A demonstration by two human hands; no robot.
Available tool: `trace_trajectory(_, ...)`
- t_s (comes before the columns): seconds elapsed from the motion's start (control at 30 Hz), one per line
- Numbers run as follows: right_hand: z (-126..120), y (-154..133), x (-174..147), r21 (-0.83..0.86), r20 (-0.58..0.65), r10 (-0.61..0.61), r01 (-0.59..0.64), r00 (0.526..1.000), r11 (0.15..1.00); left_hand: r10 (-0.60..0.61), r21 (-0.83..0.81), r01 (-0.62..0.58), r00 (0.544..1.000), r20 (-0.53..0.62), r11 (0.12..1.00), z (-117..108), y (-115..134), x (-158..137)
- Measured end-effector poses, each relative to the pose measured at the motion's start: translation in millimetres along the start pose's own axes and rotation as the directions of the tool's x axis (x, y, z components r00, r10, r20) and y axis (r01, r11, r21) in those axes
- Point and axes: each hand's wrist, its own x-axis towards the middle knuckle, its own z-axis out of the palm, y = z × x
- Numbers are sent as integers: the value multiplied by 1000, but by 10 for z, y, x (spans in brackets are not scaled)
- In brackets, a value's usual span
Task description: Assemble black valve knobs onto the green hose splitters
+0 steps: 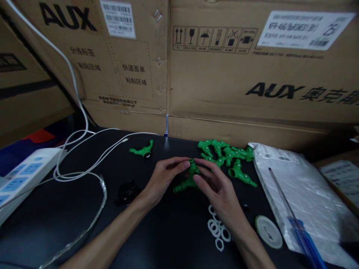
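A green plastic Y-shaped hose connector (186, 183) is between my two hands above the dark tabletop. My left hand (165, 173) pinches its upper end with thumb and fingertips. From the other side my right hand (217, 183) curls around it, thumb on the body and fingers near the top. Part of the connector is covered by my fingers. Several white ring washers (215, 228) lie beside my right wrist. Small black parts (128, 192) sit in a pile left of my left hand.
Several green connectors (221, 151) are heaped at the back right, and another connector (143, 151) lies at the back left. A blue-handled screwdriver (301, 231) rests on a white plastic package (276, 179). There is a round tin lid (268, 231), a power strip (25, 173) with white cables, and cardboard boxes (210, 82) behind.
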Motion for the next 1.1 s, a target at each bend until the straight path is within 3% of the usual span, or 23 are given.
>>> trace_trajectory(0.27,5,-24,27,-19,-57,37,-38,998,999,-20,25,19,999,29,1000,22,-2,-20)
trace_trajectory(0.43,16,0,44,62,-151,143,-135,978,989,-40,45,38,998,45,998,30,-28,-11)
trace_trajectory(0.67,-59,68,81,0,-187,82,-83,979,997,21,345,-98,975,219,933,30,-112,-7)
trace_trajectory(0.77,-143,-14,62,-96,-119,45,-57,992,994,29,365,-112,974,225,924,53,-112,-28)
trace_trajectory(0.87,-286,-127,-61,-264,-87,-38,13,996,964,0,280,-48,986,169,959,70,-79,-42)
trace_trajectory(1.0,-486,-166,-387,-541,19,-145,132,989,830,-46,173,26,992,113,985,78,-53,-42)
trace_trajectory(1.1,-564,-57,-600,-652,134,-167,214,977,727,-42,118,28,991,124,993,97,-53,-48)
